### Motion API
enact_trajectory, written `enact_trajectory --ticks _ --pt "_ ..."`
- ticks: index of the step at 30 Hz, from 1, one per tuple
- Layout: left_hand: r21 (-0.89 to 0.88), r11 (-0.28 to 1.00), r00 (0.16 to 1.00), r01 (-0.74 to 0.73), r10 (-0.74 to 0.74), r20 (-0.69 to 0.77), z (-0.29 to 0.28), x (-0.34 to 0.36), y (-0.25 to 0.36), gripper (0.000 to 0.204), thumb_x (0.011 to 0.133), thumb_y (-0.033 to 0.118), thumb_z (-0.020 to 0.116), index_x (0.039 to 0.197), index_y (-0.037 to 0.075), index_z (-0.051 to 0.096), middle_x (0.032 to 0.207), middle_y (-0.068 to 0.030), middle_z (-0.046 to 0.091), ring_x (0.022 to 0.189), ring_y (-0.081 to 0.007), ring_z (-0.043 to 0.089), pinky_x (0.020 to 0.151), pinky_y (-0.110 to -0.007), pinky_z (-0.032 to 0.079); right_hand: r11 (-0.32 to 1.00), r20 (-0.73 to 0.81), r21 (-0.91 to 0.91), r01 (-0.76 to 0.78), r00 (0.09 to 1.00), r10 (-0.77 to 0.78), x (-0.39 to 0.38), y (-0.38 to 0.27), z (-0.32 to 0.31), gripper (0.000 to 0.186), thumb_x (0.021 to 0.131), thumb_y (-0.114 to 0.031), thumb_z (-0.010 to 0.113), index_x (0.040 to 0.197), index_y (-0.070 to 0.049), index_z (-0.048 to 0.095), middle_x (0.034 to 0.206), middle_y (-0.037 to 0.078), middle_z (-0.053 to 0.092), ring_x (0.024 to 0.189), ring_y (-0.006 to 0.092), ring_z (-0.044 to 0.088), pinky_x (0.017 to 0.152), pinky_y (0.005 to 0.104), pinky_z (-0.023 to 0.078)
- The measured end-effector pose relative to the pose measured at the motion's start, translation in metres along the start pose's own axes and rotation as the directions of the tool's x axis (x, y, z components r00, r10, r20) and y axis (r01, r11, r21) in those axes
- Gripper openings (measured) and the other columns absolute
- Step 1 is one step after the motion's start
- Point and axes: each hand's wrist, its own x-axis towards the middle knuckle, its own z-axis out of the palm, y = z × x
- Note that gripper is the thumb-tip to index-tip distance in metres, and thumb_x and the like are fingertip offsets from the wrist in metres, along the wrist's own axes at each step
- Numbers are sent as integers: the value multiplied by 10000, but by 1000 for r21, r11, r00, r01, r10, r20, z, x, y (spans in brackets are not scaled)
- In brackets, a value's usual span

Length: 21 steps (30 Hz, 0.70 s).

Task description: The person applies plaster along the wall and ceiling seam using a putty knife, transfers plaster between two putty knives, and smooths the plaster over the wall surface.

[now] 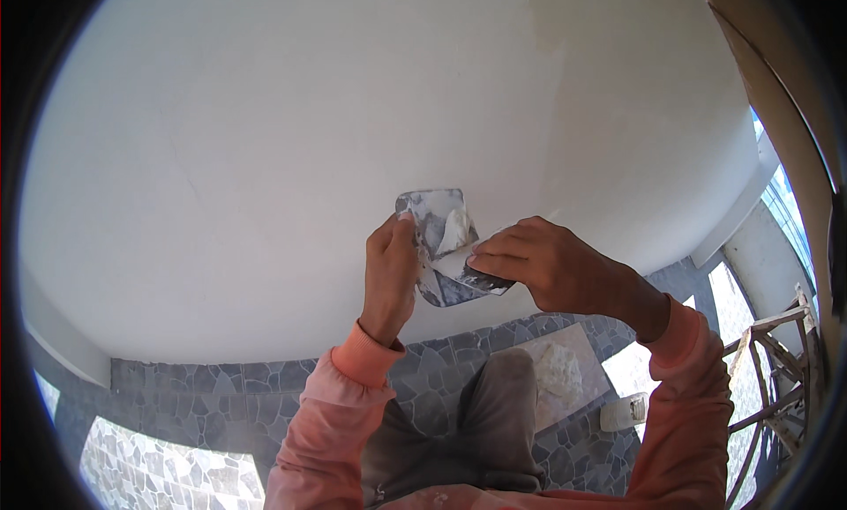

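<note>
In front of a white wall, my left hand (390,276) is closed on the left edge of a flat grey plate (430,203), its thumb lying on the upper face. White putty is smeared over that plate, with a thicker lump of putty (456,230) near its middle. My right hand (565,267) grips a putty scraper (490,279) with a dark, putty-stained edge. The scraper lies slanted across the lower right of the plate and appears to touch it. Putty coats part of the scraper's face too. Its far side is hidden under my fingers.
The smooth white wall (291,175) fills the view ahead. Below, on the stone-patterned floor (203,391), lie a pale board (578,351) with whitish smears and a white bucket (623,412). A wooden stand (766,333) is at the right.
</note>
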Motion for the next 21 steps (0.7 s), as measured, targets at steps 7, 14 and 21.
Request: enact_trajectory --ticks 7,14,21 --pt "175 985 1000 -5 6 -8 -7 6 -11 325 1041 224 448 804 30 556 711 48 469 637 -52 374 566 -260 332 958 368 259 -126 929 23 -7 25 -27 440 839 100 618 1209 -125 694 1168 75 717 1054 269 682 906 398 545" --pt "-15 1000 999 -24 23 -34 -9 8 -14 303 1042 211 468 782 70 533 725 60 453 649 -50 374 576 -252 324 750 84 351 -561 816 571 -22 50 -124 278 983 -68 564 1238 -80 674 966 89 723 828 151 625 794 296 500" --pt "-152 977 987 151 -141 72 -5 5 -3 257 1056 171 443 1038 -9 626 984 -40 671 855 -113 622 764 -283 506 809 -533 55 -585 668 519 21 113 -213 335 1002 -10 478 1286 -104 630 1005 74 693 815 187 599 806 318 501"
